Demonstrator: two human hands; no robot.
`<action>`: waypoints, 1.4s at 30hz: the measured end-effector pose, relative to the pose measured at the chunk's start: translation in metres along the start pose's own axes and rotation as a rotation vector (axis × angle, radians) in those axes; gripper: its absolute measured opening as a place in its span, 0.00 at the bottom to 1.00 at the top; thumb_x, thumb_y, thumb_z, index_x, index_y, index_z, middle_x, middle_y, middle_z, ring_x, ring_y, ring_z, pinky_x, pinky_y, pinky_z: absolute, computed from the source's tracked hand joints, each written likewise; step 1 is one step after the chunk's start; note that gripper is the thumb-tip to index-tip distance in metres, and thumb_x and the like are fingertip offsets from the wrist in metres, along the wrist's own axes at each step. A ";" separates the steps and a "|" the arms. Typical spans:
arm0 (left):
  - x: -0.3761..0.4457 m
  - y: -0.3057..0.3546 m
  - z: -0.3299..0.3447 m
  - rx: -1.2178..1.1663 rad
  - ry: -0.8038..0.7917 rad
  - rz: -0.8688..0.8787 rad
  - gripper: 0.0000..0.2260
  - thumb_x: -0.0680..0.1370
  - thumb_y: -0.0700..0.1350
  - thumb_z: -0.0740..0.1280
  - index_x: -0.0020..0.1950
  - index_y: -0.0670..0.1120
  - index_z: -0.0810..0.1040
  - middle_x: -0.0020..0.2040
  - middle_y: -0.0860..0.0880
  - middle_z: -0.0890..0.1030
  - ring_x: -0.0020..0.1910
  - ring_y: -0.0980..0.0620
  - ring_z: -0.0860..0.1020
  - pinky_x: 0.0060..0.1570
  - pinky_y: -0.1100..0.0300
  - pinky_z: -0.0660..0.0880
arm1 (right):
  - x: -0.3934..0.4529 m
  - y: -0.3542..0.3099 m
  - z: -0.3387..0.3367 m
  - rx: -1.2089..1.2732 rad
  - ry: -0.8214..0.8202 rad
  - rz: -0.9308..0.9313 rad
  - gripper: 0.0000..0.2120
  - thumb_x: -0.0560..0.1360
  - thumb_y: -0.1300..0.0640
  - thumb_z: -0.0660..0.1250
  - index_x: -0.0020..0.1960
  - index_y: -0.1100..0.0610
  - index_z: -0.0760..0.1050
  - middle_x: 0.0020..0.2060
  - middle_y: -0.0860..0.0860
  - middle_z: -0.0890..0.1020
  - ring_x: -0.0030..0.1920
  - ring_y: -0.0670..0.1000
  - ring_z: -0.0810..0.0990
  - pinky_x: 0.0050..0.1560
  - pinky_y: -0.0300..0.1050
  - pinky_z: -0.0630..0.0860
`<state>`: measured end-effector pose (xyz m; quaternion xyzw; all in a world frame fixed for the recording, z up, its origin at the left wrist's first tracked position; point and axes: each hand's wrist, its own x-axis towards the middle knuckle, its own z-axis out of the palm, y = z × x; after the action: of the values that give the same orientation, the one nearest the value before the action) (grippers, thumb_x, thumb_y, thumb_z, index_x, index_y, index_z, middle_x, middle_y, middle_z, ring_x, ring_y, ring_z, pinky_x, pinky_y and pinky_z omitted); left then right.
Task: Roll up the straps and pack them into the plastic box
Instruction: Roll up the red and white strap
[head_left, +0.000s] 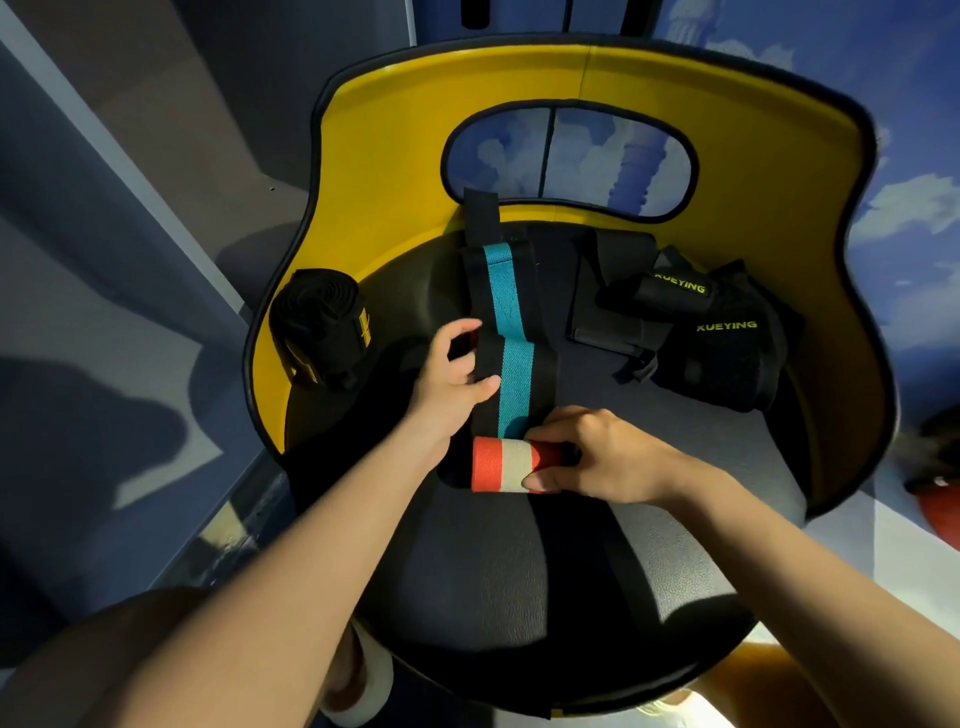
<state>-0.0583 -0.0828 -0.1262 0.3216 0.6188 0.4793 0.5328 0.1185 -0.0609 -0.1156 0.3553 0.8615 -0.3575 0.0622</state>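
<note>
Soft woven strap (506, 332), black with a teal stripe, lying flat down the middle of the chair seat (675, 467); near end already wound into a small orange-and-cream roll (506, 465). Probably light and limp, a little elastic, likely to spring loose if let go. Best taken at the roll's ends, as now: right hand (597, 457) closed around the right end, left hand (452, 374) open, pressing the flat part down. Black padded seat, slightly domed, with a yellow back (405, 156) curving round. One finished black roll (317, 327) at the left, black lettered wraps (722, 332) at the right. No plastic box visible. Dim room with blue walls.
</note>
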 end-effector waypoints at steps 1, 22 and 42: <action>0.000 0.000 0.001 0.030 -0.029 0.032 0.29 0.74 0.27 0.63 0.65 0.57 0.69 0.68 0.48 0.73 0.66 0.54 0.71 0.65 0.57 0.68 | 0.000 0.000 0.000 -0.003 -0.006 -0.002 0.17 0.73 0.48 0.68 0.60 0.52 0.75 0.54 0.50 0.74 0.55 0.48 0.73 0.59 0.43 0.71; 0.028 -0.007 0.018 0.293 0.160 0.002 0.15 0.77 0.36 0.65 0.60 0.50 0.79 0.66 0.51 0.74 0.66 0.53 0.70 0.54 0.64 0.67 | -0.004 0.002 0.002 0.040 -0.045 0.004 0.17 0.74 0.49 0.68 0.62 0.51 0.74 0.54 0.48 0.72 0.55 0.47 0.72 0.56 0.39 0.69; -0.034 0.005 -0.010 1.109 -0.423 0.218 0.16 0.71 0.57 0.70 0.55 0.55 0.73 0.54 0.58 0.71 0.53 0.59 0.73 0.54 0.57 0.74 | 0.001 0.002 -0.001 0.074 -0.024 0.080 0.16 0.75 0.48 0.66 0.60 0.53 0.76 0.52 0.49 0.70 0.52 0.47 0.71 0.52 0.37 0.64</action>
<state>-0.0608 -0.1142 -0.1098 0.7013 0.6207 0.0628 0.3450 0.1192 -0.0586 -0.1167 0.3871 0.8320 -0.3906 0.0736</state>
